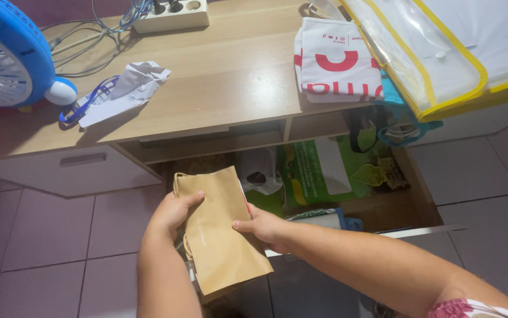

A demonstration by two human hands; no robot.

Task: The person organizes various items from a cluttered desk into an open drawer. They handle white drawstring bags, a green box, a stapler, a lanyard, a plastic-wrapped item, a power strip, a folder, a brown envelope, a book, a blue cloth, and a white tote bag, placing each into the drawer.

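- We see a flat, folded brown paper bag (pixel 221 232), plain and tan, lightly creased, its handles bunched at the top edge.
- It is held over the open drawer (pixel 348 176) below the wooden desk (pixel 230 76).
- Our left hand (pixel 171 213) is closed on the bag's left edge, thumb on the front.
- Our right hand (pixel 264 227) pinches the right edge, thumb on top.
- The fingers behind the paper are hidden, and the drawer's bags overlap too much to sort out.
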